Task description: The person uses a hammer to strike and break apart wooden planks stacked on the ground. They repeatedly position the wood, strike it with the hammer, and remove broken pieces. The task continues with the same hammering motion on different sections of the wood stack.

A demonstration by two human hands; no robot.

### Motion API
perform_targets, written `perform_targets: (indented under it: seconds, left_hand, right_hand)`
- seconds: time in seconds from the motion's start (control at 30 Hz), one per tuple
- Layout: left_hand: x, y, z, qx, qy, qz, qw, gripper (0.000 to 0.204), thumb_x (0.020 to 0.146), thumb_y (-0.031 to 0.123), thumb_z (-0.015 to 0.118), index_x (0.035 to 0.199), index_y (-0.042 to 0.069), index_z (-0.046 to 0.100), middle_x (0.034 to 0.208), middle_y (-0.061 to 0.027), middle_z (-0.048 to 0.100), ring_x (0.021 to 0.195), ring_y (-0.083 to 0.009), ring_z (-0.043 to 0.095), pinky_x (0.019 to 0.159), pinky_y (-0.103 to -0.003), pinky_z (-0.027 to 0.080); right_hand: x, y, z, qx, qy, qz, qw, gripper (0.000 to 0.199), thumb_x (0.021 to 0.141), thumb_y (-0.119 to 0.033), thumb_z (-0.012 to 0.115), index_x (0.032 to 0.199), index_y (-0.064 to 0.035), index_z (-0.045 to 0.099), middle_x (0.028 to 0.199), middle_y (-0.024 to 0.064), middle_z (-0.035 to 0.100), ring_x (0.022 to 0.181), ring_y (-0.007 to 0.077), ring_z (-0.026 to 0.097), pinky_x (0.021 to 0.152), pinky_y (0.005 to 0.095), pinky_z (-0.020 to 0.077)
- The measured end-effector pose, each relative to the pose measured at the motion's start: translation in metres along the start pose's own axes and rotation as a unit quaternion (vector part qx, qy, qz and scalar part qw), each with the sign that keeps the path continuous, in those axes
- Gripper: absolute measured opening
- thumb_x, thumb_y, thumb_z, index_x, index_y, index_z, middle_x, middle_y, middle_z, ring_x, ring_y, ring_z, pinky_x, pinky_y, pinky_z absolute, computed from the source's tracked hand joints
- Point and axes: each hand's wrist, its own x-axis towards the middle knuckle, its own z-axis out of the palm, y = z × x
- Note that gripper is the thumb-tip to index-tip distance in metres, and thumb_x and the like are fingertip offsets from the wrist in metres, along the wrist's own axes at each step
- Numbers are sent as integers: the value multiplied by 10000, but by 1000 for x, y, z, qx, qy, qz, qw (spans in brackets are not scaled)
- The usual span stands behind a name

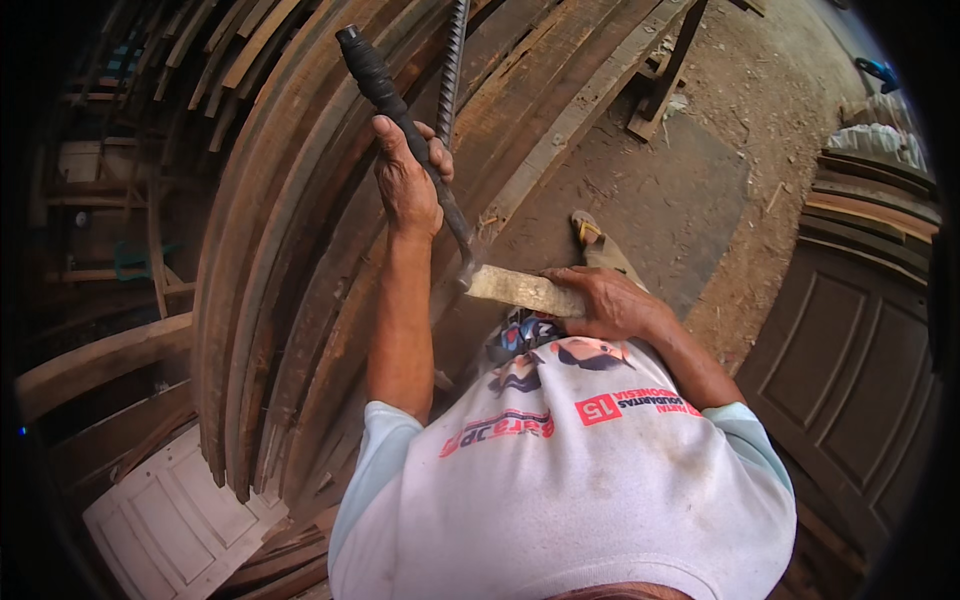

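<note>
My left hand [408, 190] is closed around a dark metal bar tool with a black-wrapped handle [372, 72], held at a slant with the wrapped end up and away from me. The lower end of the tool meets a pale, rough, oblong block [520, 290] just in front of my shirt; whether it is wood or stone I cannot tell. Around the other end of that block my right hand [612, 303] is wrapped, its fingertips partly hidden. Behind the left hand, a ribbed steel rod [454, 75] stretches away past the upper edge.
Long timber boards [270, 230] lie stacked on my left. A pale panelled door [180, 515] rests at the lower left, a dark panelled door [850, 370] at the right beside more stacked boards [870, 205]. Beyond my sandalled foot [585, 228] is a dirt floor [770, 150] with scattered chips.
</note>
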Motion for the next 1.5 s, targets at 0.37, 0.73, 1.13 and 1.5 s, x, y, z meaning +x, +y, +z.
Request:
perform_targets:
  seconds: [0.37,0.73,1.13,1.5]
  left_hand:
    - [-16,7,14,15,-102,36,994,756,985,768,362,995,34,543,640,-13,496,570,-121,521,570,-286,456]
    - [2,7,21,80,-152,1,985,785,966,798,353,981,39,553,634,-13,508,548,-135,534,524,-276,448]
    - [20,94,77,124,-289,58,947,674,970,703,564,1083,42,622,761,-19,622,687,-113,621,629,-260,518]
    - [-12,77,74,208,-182,296,914,240,896,84,794,1118,134,718,899,-9,613,756,-125,608,654,-304,538]
  right_hand:
    - [11,-4,1,25,45,12,999,771,824,-357,806,1403,62,518,1171,315,680,1093,471,662,951,502,530]
    - [21,1,16,11,34,2,999,740,889,-366,724,1441,34,436,1175,302,648,1070,482,663,949,538,530]
    - [17,-16,27,23,43,88,995,554,922,-371,719,1241,6,468,965,333,680,911,515,684,857,561,538]
    - [18,-23,40,24,72,95,993,500,937,-386,692,1169,7,487,932,338,678,903,519,675,817,569,528]
